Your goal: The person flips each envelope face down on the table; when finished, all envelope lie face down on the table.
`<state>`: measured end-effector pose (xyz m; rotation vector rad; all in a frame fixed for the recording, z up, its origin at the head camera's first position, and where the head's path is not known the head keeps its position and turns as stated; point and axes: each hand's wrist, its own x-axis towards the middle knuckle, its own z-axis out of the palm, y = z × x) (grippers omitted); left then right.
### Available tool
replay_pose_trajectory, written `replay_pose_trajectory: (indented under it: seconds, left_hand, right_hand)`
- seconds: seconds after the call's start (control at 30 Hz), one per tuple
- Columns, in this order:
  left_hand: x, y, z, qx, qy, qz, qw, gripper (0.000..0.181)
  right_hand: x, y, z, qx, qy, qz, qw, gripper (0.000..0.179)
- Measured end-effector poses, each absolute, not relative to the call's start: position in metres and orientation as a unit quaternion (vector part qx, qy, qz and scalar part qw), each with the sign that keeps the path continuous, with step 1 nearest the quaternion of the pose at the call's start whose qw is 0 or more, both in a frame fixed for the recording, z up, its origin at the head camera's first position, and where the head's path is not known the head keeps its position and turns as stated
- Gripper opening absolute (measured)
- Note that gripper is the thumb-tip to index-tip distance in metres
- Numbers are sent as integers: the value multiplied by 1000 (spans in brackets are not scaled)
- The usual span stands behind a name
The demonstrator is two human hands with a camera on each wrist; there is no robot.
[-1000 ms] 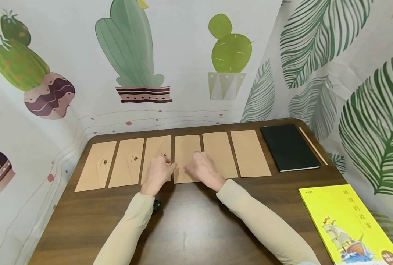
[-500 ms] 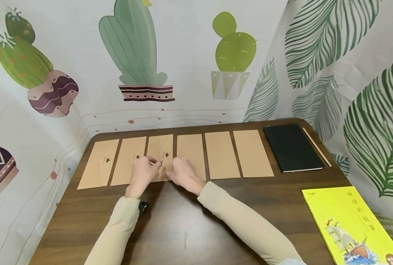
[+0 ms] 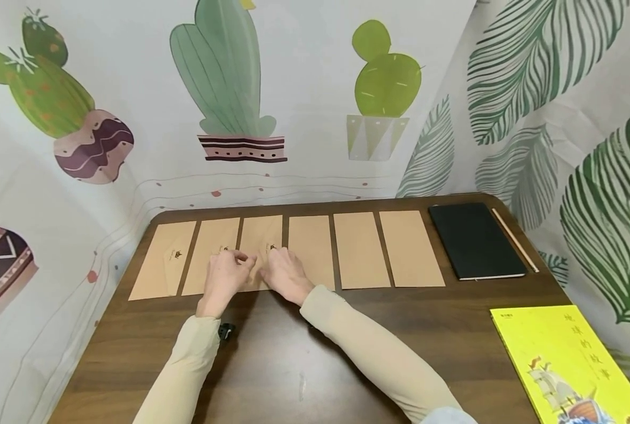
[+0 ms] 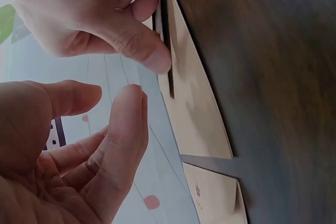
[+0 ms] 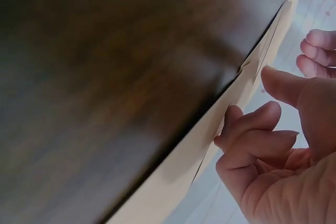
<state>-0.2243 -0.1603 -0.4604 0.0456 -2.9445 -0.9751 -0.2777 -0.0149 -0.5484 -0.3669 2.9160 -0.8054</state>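
Note:
Several brown paper envelopes lie in a row along the table's far side. Both hands are over the third envelope (image 3: 259, 229) from the left, whose flap carries a small dark crown print. The left hand (image 3: 226, 275) hovers where the second (image 3: 216, 232) and third envelopes meet. In the left wrist view its thumb and index finger stand apart with nothing between them. The right hand (image 3: 285, 272) is on the third envelope's right part; its thumb (image 4: 157, 59) is against the paper in the left wrist view. Its other fingers (image 5: 257, 135) bend loosely, the lowest ones right at the envelope.
To the right lie three plain-faced envelopes, the nearest one (image 3: 312, 247) beside the right hand. Beyond them are a black notebook (image 3: 476, 241) and a thin wooden stick (image 3: 515, 240). A yellow book (image 3: 553, 347) with a ship picture lies at the table's right edge.
Both hands have moved left, from the gap between the third and fourth envelopes onto the third. In the last half second they shift only slightly. The envelopes keep their places.

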Motion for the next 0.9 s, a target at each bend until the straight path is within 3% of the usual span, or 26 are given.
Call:
replay_pose_trajectory:
  seconds: [0.4,0.63,0.9]
  left_hand:
    - [-224,-168,-461,17,-946,-323,5,35]
    - [-223,-173,-463,15,-943,-332,8,35]
    - [-223,-176,-464,16,-936,-351,9,32]
  right_hand:
    - [-273,-21,-542,-134,967,-218,-9,28]
    - [-243,-19,-489,-123,975,-185,21,25]
    - [-240,-22,-485,-117,981,-151,38,21]
